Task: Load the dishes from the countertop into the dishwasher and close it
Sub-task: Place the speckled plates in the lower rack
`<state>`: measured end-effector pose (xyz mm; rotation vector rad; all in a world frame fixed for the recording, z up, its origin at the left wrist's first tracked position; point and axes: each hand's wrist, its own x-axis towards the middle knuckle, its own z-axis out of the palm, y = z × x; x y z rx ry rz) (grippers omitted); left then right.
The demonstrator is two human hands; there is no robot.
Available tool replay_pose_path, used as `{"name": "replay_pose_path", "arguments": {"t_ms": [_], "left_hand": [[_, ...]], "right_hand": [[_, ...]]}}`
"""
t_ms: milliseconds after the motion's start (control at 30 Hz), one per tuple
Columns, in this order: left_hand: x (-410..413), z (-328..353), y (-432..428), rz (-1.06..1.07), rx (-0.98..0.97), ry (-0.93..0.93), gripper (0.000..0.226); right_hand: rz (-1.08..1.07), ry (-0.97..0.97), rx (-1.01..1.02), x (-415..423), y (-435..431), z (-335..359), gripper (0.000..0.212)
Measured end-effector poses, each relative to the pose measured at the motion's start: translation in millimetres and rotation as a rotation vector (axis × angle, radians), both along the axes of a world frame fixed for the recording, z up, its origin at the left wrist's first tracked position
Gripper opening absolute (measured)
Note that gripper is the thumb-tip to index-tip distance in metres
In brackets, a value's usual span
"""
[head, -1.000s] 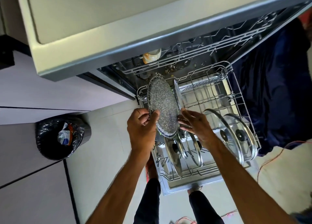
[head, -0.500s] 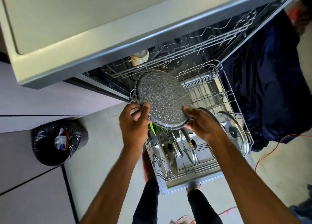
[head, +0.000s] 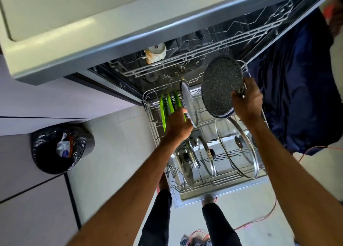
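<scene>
Evidently seeking a slot, the right hand (head: 246, 101) grips the speckled pan (head: 220, 90) above the rack (head: 219, 181); the left hand (head: 178, 124) has an unclear grasp.

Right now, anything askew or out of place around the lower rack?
Nothing spilled or broken. The dark speckled plate isn't seated: the right hand grips it tilted over the back right corner of the lower rack. A loose orange cable trails across the floor beside the feet.

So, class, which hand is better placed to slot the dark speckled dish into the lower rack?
Right hand: it already grips the dish above the rack; the left hand is by the grey plate.
</scene>
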<state>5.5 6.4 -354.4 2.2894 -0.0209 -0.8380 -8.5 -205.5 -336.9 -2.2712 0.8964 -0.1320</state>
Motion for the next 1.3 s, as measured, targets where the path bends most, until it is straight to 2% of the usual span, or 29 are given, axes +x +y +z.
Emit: {"name": "replay_pose_path", "arguments": {"t_ms": [67,200,267,333,467,667,933,1100,1300], "left_hand": [[-1.5,-1.9,-2.1,-0.035,0.024,0.012,0.048],[-4.2,-4.3,-6.3,-0.099,0.072,0.032,0.054],[-5.9,-6.4,-6.7,-0.104,0.076,0.05,0.059],[-7.5,-8.0,-7.1,-0.11,0.077,0.065,0.06],[-10.7,-11.6,-8.0,-0.118,0.084,0.093,0.059],[-13.5,-18.2,-7.5,-0.11,0.08,0.138,0.062],[-14.4,-28.4,-2.6,-0.118,0.084,0.15,0.069],[-14.7,-32.7,-4.2,-0.102,0.088,0.168,0.071],[-15.0,-36.2,-7.2,-0.086,0.084,0.153,0.067]], "right_hand": [[0.086,0.005,-0.036,3.8,11.8,-12.3,0.037],[0.182,0.079,-0.03,8.3,23.9,-29.6,0.084],[0.183,0.097,-0.049,11.2,26.5,-32.7,0.089],[0.174,0.081,-0.068,14.4,25.0,-35.1,0.085],[0.131,0.122,-0.092,21.4,16.2,-34.7,0.06],[0.173,0.173,-0.071,17.9,13.2,-46.3,0.044],[0.211,0.178,-0.063,17.5,21.2,-66.5,0.039],[0.347,0.077,-0.048,12.8,26.1,-78.0,0.038],[0.476,0.111,-0.027,8.2,44.0,-89.6,0.038]]}}
